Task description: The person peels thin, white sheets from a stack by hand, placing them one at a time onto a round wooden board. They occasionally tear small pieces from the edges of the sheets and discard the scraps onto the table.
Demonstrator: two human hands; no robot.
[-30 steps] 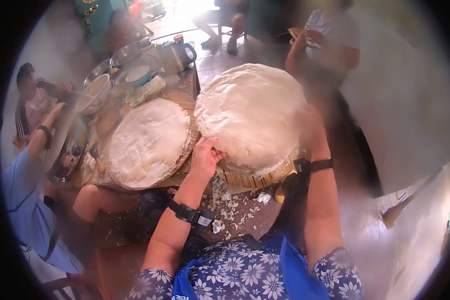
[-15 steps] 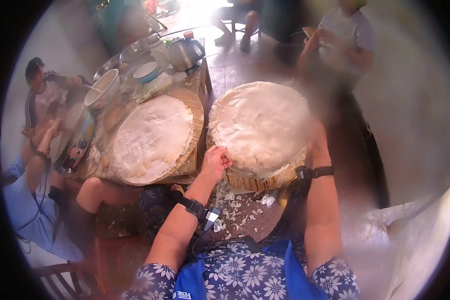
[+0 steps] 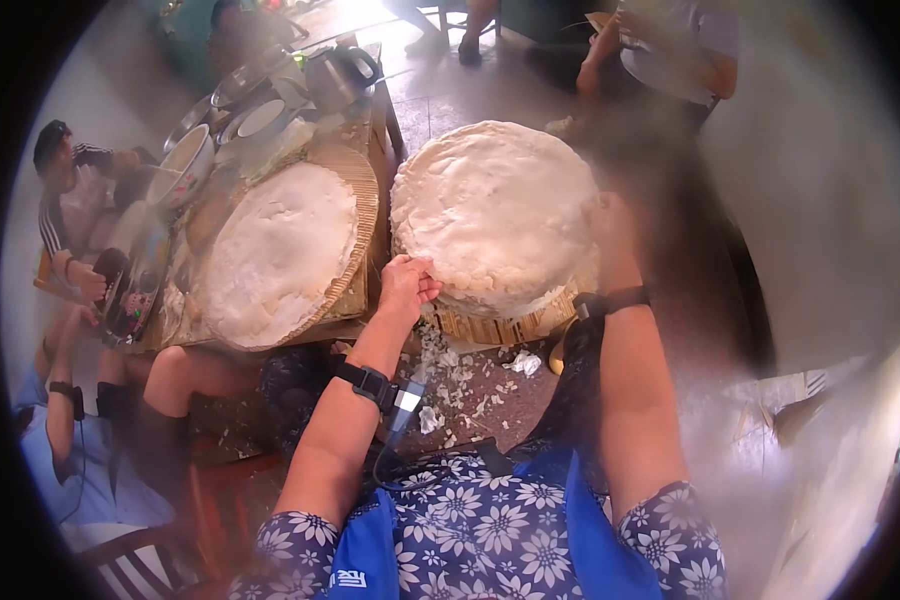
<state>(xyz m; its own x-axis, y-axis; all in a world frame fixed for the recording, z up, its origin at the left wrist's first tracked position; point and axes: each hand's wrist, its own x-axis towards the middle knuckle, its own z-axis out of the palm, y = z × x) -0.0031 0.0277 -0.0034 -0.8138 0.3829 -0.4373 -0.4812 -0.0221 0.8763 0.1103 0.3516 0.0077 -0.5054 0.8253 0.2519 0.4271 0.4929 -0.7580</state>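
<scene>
A thick round slab of pale dough point(image 3: 495, 215) sits on a woven straw tray point(image 3: 505, 328) in front of me. My left hand point(image 3: 409, 283) is at the slab's lower left edge, its fingers curled together against the rim; anything between them is too small to make out. At the slab's right edge is my right hand point(image 3: 610, 225), blurred by haze, its fingers hidden. To the left, a second flat, floury round of dough point(image 3: 278, 255) covers another woven tray point(image 3: 367, 215) on a wooden table.
On the table stand a metal kettle point(image 3: 338, 80), a white bowl point(image 3: 182, 165) and metal basins. White scraps point(image 3: 460, 385) litter the floor below the slab. Two people sit at the left; others are at the back, one at the back right with raised hands.
The view has shifted, so the dough rounds and tray appear higher and further left. My left hand remains at the slab's edge. The bare-armed person at the left has lowered their hands.
</scene>
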